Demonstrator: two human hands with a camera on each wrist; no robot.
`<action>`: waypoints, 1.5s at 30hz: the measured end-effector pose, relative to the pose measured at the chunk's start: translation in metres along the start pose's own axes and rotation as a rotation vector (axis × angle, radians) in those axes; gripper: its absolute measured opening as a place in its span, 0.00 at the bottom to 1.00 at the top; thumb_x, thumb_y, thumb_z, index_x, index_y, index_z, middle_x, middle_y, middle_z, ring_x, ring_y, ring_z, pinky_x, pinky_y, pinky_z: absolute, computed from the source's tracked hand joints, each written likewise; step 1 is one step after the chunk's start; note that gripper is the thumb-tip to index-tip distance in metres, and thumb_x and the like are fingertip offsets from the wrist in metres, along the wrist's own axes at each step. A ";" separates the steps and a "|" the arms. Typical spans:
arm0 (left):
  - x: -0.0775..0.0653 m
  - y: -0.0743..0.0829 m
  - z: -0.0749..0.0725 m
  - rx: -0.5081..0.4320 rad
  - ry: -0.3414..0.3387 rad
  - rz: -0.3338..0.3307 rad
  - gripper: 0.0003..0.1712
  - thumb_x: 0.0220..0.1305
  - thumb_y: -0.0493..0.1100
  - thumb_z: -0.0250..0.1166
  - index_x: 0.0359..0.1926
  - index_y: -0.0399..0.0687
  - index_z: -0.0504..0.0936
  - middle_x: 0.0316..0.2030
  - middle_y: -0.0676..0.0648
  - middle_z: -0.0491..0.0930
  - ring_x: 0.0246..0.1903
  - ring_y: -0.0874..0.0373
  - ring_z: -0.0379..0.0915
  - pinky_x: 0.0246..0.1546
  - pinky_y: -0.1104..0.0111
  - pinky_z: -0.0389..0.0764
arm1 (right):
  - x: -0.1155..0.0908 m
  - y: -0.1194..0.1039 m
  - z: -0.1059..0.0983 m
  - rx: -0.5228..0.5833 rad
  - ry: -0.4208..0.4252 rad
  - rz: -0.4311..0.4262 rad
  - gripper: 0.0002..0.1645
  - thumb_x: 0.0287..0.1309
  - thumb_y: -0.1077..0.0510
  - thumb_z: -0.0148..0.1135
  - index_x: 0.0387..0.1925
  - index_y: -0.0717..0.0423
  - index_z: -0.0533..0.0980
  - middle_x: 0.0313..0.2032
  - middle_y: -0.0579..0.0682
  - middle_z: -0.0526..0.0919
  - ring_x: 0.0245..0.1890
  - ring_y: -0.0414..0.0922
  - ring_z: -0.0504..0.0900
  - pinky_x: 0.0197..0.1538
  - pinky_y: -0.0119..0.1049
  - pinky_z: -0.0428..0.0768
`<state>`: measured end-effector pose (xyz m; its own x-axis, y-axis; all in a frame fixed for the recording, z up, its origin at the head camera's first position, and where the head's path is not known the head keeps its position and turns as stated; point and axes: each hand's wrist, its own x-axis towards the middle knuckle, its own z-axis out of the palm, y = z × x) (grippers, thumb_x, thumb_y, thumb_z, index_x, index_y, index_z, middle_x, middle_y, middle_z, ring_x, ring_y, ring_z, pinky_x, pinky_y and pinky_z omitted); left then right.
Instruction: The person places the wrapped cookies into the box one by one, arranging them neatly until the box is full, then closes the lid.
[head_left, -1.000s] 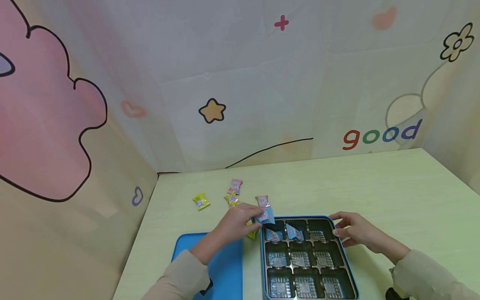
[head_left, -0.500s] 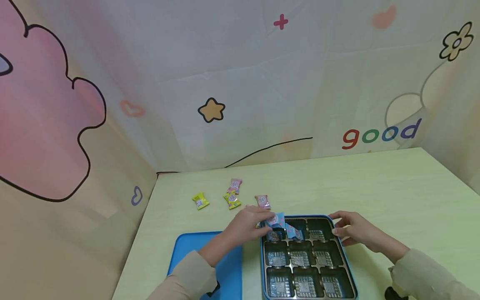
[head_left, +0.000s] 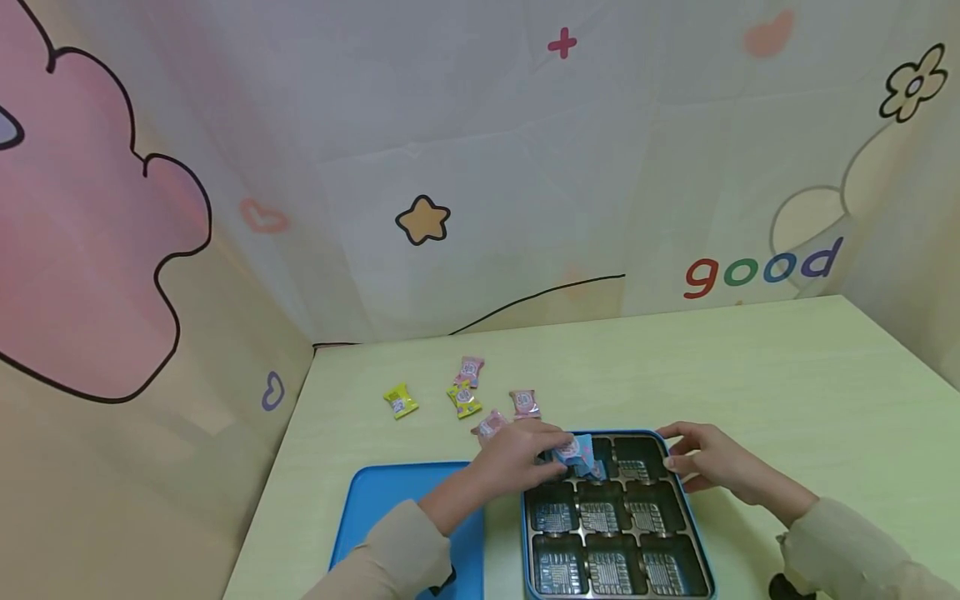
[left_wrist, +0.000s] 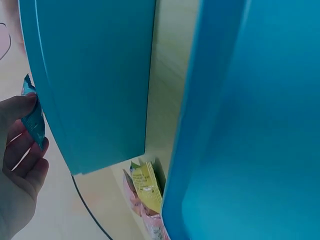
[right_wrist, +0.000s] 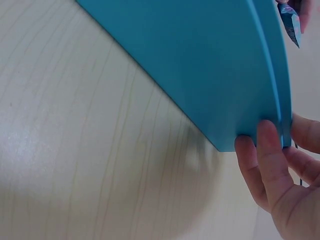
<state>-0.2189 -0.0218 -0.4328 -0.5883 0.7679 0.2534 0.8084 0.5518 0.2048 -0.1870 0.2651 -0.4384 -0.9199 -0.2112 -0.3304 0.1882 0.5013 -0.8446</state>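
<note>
My left hand point(head_left: 521, 458) pinches a blue wrapped candy point(head_left: 576, 452) between thumb and fingers, over the far row of a blue box point(left_wrist: 100, 75). In the left wrist view the thumb point(left_wrist: 22, 107) lies on the wrapper, beside the box's rim. Another blue candy point(head_left: 597, 471) shows just under the held one, in the far middle compartment. The far left compartment is mostly hidden by the hand. My right hand point(head_left: 712, 462) holds the box's far right corner, fingers against the outer wall and thumb at the rim.
A black insert point(head_left: 577, 533) divides the box into compartments. Left of it lies a blue lid point(head_left: 412, 492). Beyond the lid are yellow candies point(head_left: 401, 402) and pink candies point(head_left: 525, 403) on the pale wooden table point(head_left: 712, 367). A printed cloth point(head_left: 525, 183) hangs behind.
My left hand has carried the blue candy rightward, from the box's far left corner to the far middle compartment. A pink candy behind the hand has come into view. My right hand stays put.
</note>
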 end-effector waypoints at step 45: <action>0.037 0.028 0.023 0.133 -0.026 0.128 0.21 0.60 0.53 0.55 0.52 0.52 0.75 0.49 0.55 0.77 0.49 0.65 0.72 0.50 0.78 0.71 | -0.001 -0.001 0.000 0.028 -0.026 -0.037 0.31 0.55 0.61 0.54 0.57 0.72 0.57 0.39 0.61 0.70 0.31 0.44 0.75 0.34 0.42 0.80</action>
<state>-0.2177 0.0289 -0.4396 -0.4808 0.8419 0.2450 0.8731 0.4854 0.0454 -0.1862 0.2648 -0.4371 -0.9171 -0.2511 -0.3095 0.1644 0.4691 -0.8677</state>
